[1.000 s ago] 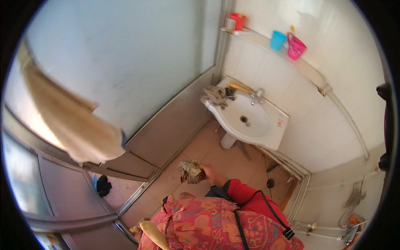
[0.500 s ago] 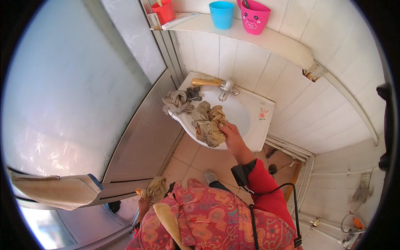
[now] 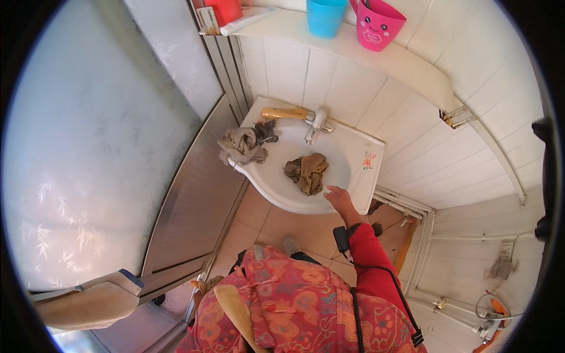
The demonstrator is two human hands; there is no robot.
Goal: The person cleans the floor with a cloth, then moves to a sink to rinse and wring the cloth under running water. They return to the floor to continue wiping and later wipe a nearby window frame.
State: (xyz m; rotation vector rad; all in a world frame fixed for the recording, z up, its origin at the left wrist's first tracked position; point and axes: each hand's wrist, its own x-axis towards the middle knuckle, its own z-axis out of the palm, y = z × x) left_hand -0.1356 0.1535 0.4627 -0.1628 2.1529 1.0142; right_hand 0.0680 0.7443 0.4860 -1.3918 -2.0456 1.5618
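A crumpled brown cloth (image 3: 311, 172) lies in the bowl of the white sink (image 3: 276, 191). Just beside it, over the front right rim, my right hand (image 3: 341, 200) is open and empty, its fingers slightly bent. My left hand is down at the lower left, mostly hidden behind my patterned red clothing. It grips a yellowish-brown cloth (image 3: 207, 284), of which only a small part shows. On the sink's left edge lie a bunched grey cloth (image 3: 242, 146) and a small dark cloth (image 3: 266, 132).
Behind the bowl stands the tap (image 3: 316, 126), beside a yellow tube (image 3: 283, 113). A shelf (image 3: 282, 28) above holds a blue cup (image 3: 325, 17) and a pink cup (image 3: 378, 25). A frosted door panel (image 3: 106, 153) stands at left; pipes (image 3: 425, 241) run low at right.
My right hand has let go of the brown cloth, which now lies lower in the bowl, and has drawn back toward the rim. My left hand and its cloth have dropped further out of sight.
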